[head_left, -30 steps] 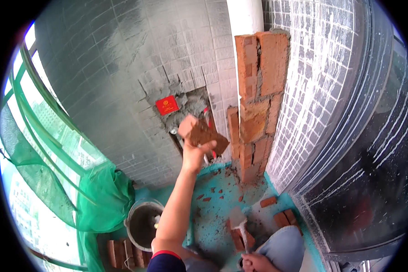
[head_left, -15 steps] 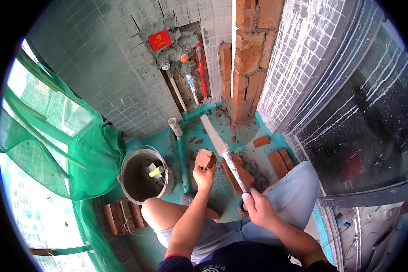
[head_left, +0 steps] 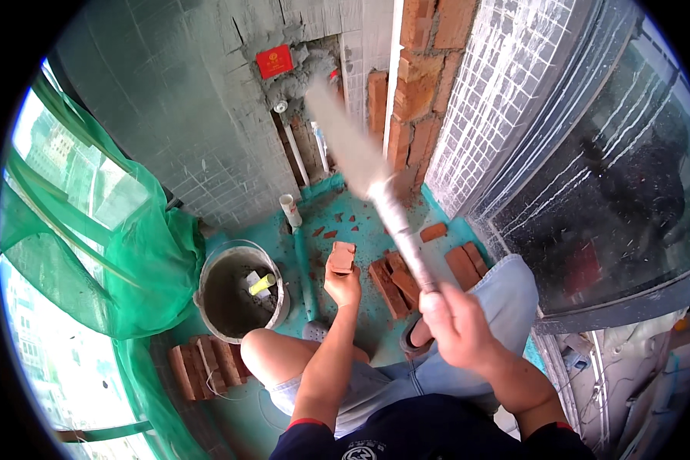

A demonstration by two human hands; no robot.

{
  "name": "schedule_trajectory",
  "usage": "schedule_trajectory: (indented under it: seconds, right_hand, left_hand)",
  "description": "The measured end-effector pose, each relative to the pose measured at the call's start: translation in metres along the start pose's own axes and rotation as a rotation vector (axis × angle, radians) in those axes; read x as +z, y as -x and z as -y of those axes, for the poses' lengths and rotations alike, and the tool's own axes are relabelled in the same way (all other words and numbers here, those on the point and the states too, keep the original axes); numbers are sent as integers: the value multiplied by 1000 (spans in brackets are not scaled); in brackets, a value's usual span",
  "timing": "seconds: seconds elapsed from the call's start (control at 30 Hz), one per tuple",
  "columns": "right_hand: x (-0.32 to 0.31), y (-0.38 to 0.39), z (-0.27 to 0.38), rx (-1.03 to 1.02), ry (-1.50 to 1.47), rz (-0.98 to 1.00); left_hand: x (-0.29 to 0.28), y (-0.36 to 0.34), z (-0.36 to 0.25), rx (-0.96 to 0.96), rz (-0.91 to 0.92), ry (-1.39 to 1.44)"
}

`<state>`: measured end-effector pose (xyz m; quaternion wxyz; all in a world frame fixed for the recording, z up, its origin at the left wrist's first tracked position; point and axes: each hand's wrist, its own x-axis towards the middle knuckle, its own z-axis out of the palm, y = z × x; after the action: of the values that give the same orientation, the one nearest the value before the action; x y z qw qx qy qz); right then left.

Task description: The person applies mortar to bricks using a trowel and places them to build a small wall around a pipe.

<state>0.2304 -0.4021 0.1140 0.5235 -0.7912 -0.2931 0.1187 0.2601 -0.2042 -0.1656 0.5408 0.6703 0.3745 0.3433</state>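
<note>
My left hand (head_left: 343, 287) is closed around a piece of red brick (head_left: 343, 257), held up over the floor between my knees. In my right hand (head_left: 458, 326) is the handle of a bricklaying trowel (head_left: 349, 149). Its long pale blade is raised, angled up and to the left, and slightly smeared by motion. The blade stands apart from the brick and covers part of the wall pipes behind it. Below the trowel handle, several red bricks (head_left: 391, 284) lie on the floor by my right foot.
Left of my legs stands a bucket (head_left: 241, 326) with mortar and a yellow-handled tool (head_left: 261, 284) inside. Stacked bricks (head_left: 203, 368) lie beside it. An upright white pipe stub (head_left: 290, 208) rises from the teal floor. Green netting (head_left: 149, 268) hangs left; a brick column (head_left: 415, 88) stands ahead.
My right hand has raised the trowel, its blade swinging up and left toward the wall. My left hand still holds the brick piece in nearly the same place, turned slightly.
</note>
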Motion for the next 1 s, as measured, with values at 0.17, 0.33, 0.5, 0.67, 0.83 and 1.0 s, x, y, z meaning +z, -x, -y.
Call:
schedule_trajectory:
  seconds: [0.17, 0.33, 0.5, 0.67, 0.83, 1.0]
  right_hand:
    - [31, 12, -59, -52, 118, -182]
    - [50, 24, -130, 353, 328, 75]
    - [18, 6, -102, 260, 233, -37]
    - [15, 20, -120, 305, 165, -33]
    - [19, 38, -136, 312, 26, -24]
    - [23, 59, -153, 269, -66, 11]
  left_hand:
    - [18, 5, -24, 6, 43, 24]
    - [-4, -4, 37, -9, 2, -57]
    - [-25, -9, 47, -115, 50, -92]
    - [-26, -19, -21, -185, 240, 213]
    - [-57, -37, -74, -150, 439, 477]
    - [-45, -32, -66, -540, 707, 895]
